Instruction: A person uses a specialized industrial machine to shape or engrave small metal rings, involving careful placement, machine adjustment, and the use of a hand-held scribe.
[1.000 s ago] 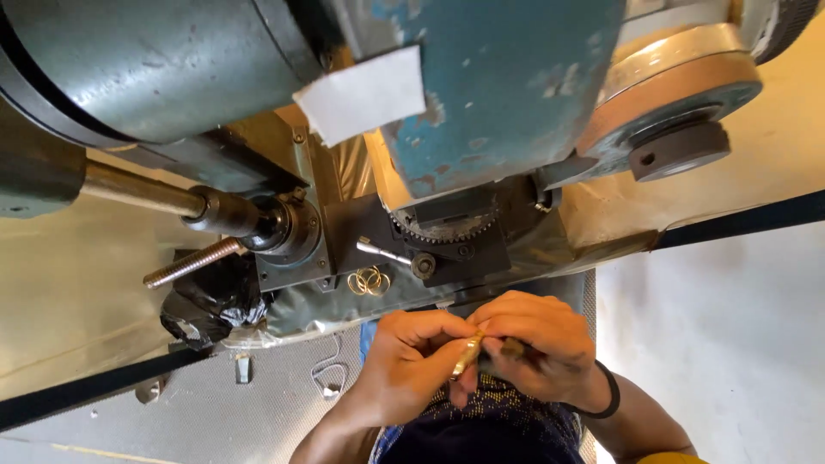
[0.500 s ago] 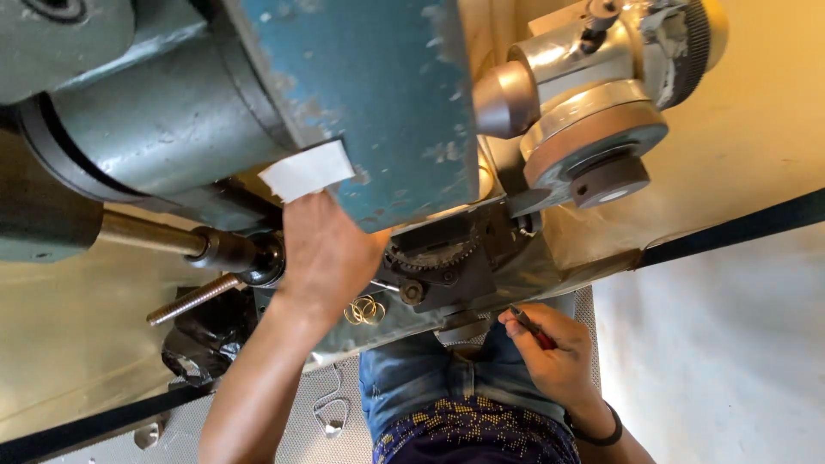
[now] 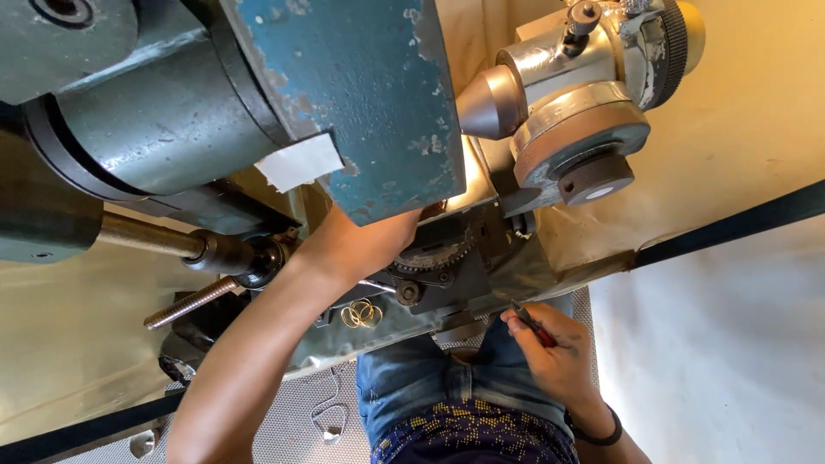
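Observation:
My left hand reaches up into the machine, and its fingers are hidden behind the blue housing, just above a toothed gear. My left forearm crosses the machine bed. My right hand stays low by my lap, closed around a thin red-handled tool whose tip points up-left toward the machine's edge. A few thin gold rings lie on the dark bed between my two hands.
A white paper tag hangs on the housing. A metal cone and a round grey head sit at upper right. A threaded rod sticks out on the left. A wire hook lies on perforated flooring.
A second ago both hands were together at my lap around a small gold piece. My left hand has since gone up under the blue housing, while my right hand stays low with the red tool.

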